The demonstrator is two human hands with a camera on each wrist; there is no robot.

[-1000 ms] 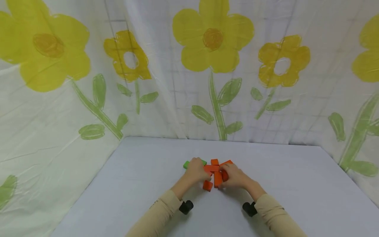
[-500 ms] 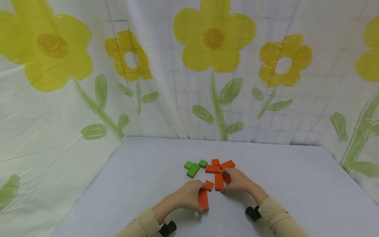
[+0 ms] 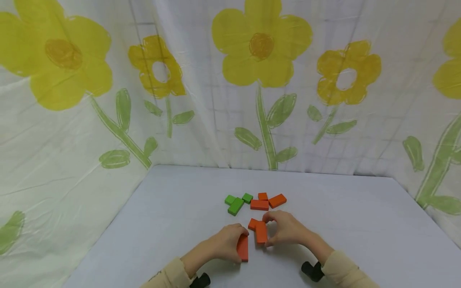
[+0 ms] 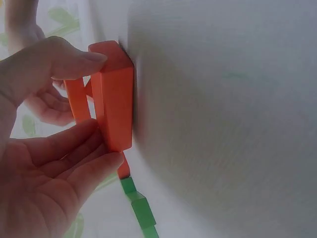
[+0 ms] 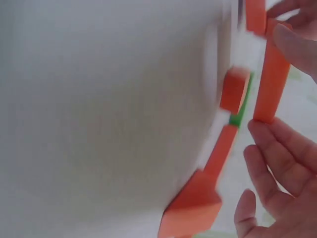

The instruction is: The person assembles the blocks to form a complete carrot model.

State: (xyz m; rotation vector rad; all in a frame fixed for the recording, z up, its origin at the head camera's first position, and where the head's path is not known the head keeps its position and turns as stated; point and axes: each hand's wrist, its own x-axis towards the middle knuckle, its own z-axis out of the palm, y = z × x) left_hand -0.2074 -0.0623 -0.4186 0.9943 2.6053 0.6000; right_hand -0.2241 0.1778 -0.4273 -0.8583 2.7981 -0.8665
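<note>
My left hand (image 3: 225,242) holds a red-orange rectangular block (image 3: 243,248) by its ends, thumb at the near end and fingers at the far end. The left wrist view shows that block (image 4: 115,99) on edge against the white table. Just right of it, my right hand (image 3: 288,229) pinches a similar orange block (image 3: 261,233) lengthwise between thumb and fingertip, as the right wrist view also shows for this block (image 5: 272,74). A small orange cube (image 3: 253,224) lies against the far left corner of the right hand's block. A narrow gap separates the two held blocks.
Farther back lie green blocks (image 3: 235,206), an orange block (image 3: 259,205), a slanted orange block (image 3: 277,201) and another small cube (image 3: 263,196). The white table (image 3: 180,200) ends at a flowered curtain (image 3: 216,120). Each wrist wears a black camera.
My left hand has carried its block from beside the green pieces toward me, then slightly left. The right hand has drawn its block nearer and leftward, away from the back group, beside the small cube.
</note>
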